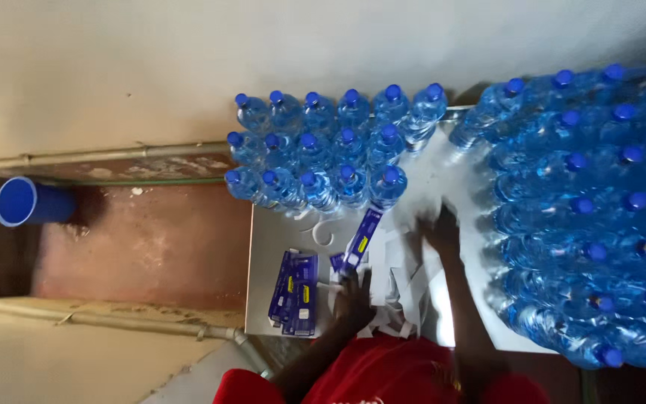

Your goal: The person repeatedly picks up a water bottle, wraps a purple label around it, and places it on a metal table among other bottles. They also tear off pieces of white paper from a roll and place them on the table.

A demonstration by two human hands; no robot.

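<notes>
**Labels go on at the bottle table**

A person in a red top works at a grey table [278, 232]. The left hand [353, 288] is pinched shut on a blue label [363, 238], lifting it toward the bottles at 12 o'clock. The right hand [440, 228], at 3 o'clock of the label, lies flat and spread on white backing strips [401, 280], gripping nothing. A stack of blue labels [294, 290] waits at 9 o'clock of the left hand. No band shows on the small block of blue-capped bottles [330, 146], though the view is too blurred to be sure. The large mass of bottles [592, 209] at 3 o'clock cannot be judged. Spent strips suggest work is well under way, with many labels left.
</notes>
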